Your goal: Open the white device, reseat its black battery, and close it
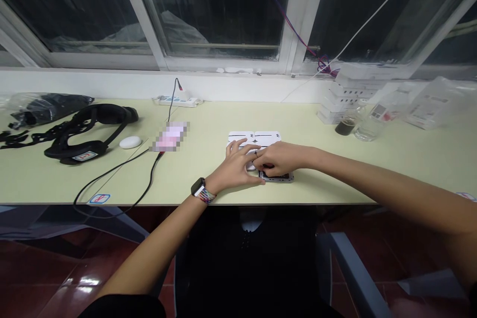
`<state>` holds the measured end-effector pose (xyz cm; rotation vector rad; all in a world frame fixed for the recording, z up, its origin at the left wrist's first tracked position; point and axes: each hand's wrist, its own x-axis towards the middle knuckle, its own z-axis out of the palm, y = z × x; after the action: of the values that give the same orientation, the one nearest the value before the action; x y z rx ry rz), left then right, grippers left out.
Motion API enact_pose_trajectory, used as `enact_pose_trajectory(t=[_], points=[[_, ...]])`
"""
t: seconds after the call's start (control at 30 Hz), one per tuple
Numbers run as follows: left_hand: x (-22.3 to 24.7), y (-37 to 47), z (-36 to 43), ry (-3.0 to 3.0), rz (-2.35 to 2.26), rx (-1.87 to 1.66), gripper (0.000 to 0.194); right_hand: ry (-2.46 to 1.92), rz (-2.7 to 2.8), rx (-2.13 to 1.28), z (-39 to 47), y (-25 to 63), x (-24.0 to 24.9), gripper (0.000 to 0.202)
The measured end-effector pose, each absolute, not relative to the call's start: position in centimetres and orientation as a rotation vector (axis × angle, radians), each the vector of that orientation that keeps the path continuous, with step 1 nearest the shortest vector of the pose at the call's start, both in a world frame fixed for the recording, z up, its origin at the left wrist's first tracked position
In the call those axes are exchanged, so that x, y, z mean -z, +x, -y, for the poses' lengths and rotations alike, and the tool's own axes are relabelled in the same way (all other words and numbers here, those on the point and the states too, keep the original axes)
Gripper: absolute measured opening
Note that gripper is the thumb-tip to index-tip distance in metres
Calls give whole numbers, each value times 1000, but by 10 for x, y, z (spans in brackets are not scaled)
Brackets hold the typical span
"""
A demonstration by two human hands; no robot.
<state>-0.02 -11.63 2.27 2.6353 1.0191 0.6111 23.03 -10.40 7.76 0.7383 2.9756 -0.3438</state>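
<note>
Several white cards (267, 137) with thin black lines and small dark marks lie edge to edge near the front of the table. My left hand (235, 165) rests over their left part, fingers spread, its thumb reaching to a dark flat item with a pale rim (283, 178). Close against it, my right hand (282, 156) is closed, fingers curled downward above the cards and the dark item. Whatever its fingertips may hold is hidden. The right hand covers much of the dark item, so its kind is unclear.
At left are a black headset (93, 129), a white oval object (130, 142) and a blurred-out flat device (170, 137) on a cable. A power strip (177, 101) sits behind. Stacked white boxes (330, 109), a dark-liquid bottle (345, 126) and a clear bottle (368, 130) stand right.
</note>
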Motion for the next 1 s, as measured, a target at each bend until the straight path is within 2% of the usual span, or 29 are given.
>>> enact_pose_trajectory(t=[0.2, 0.43, 0.53, 0.67, 0.83, 1.0], points=[[-23, 1, 116, 2637, -1028, -594, 50, 760, -2926, 373, 103, 229, -82, 7], [-24, 1, 119, 2626, -1054, -590, 58, 772, -3022, 418, 110, 238, -98, 7], [-24, 2, 120, 2628, -1059, -591, 54, 862, -3077, 339, 121, 253, -105, 7], [-22, 3, 119, 2668, -1055, -612, 51, 1090, -3116, 292, 136, 280, -107, 22], [-20, 1, 118, 2703, -1028, -611, 51, 1464, -3092, 551, 149, 317, -95, 34], [-20, 0, 118, 2707, -1012, -613, 51, 1724, -3176, 755, 160, 352, -61, 47]])
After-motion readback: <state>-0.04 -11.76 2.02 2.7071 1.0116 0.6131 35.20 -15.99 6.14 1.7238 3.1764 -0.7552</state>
